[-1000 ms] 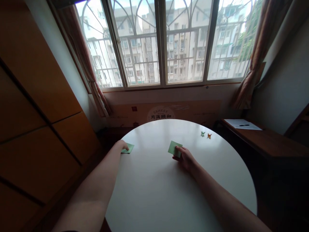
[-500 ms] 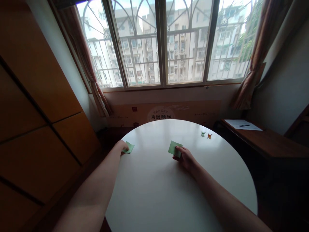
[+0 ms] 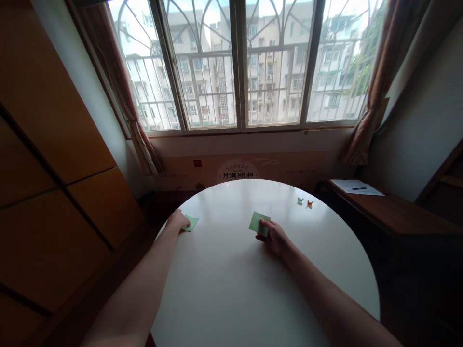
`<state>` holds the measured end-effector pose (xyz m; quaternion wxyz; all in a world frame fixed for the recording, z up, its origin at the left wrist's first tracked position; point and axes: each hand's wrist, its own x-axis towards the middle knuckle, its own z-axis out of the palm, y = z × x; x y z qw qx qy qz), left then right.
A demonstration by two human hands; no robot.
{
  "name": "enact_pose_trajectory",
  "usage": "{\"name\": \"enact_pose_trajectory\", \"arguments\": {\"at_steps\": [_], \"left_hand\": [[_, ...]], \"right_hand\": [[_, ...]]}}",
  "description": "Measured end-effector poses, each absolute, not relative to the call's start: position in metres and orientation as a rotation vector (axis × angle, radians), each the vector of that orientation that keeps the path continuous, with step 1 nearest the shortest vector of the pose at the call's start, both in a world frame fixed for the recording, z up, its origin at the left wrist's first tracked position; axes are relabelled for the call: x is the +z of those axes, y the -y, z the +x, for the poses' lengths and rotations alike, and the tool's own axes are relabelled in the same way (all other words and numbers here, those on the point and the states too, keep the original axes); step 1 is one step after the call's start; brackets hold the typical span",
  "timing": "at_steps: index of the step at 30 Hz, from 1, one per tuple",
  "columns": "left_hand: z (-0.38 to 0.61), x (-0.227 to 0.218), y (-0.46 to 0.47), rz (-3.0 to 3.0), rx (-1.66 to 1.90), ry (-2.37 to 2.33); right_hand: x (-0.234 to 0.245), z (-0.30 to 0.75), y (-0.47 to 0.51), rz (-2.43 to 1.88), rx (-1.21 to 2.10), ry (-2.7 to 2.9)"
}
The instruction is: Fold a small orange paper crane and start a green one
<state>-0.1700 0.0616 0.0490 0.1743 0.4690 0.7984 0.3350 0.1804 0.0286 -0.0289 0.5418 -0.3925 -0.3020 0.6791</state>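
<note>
In my right hand [image 3: 275, 237] is a square sheet of green paper [image 3: 255, 220], pinched at its right side with the thumb on top and held over the middle of the table. My left hand [image 3: 176, 220] is at the table's left edge, its fingers closed on the left side of more green paper [image 3: 193, 223]. Whether that is one sheet or a small stack I cannot tell. Both hands rest over a round white table [image 3: 231, 289]. Two small folded paper figures, one green [image 3: 300, 201] and one orange [image 3: 310, 204], stand toward its far right.
A brown bench [image 3: 394, 212] on the right carries a white sheet [image 3: 352, 187] with a dark pen on it. Behind the table is a printed panel [image 3: 289, 166] under the window. Wooden cabinets [image 3: 54, 144] stand on the left.
The view has shifted slightly, so most things appear a little further left. My left hand has drawn back slightly over its green paper. The right hand keeps the same hold.
</note>
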Motion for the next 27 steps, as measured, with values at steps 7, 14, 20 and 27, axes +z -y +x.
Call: {"name": "enact_pose_trajectory", "arguments": {"at_steps": [7,14,20,27], "left_hand": [[-0.15,0.056,-0.054,1.257,1.185,-1.86],[-0.096,0.07,-0.013,1.429,1.54,-1.16],[-0.061,0.075,0.027,1.638,1.385,-0.615],[-0.049,0.081,0.048,1.822,1.265,-0.477]], "right_hand": [[-0.024,0.179,-0.027,-0.916,1.599,0.668],[-0.022,0.176,-0.026,-0.948,1.586,0.636],[-0.025,0.176,-0.028,-0.962,1.581,0.639],[-0.026,0.177,-0.028,-1.012,1.554,0.646]]}}
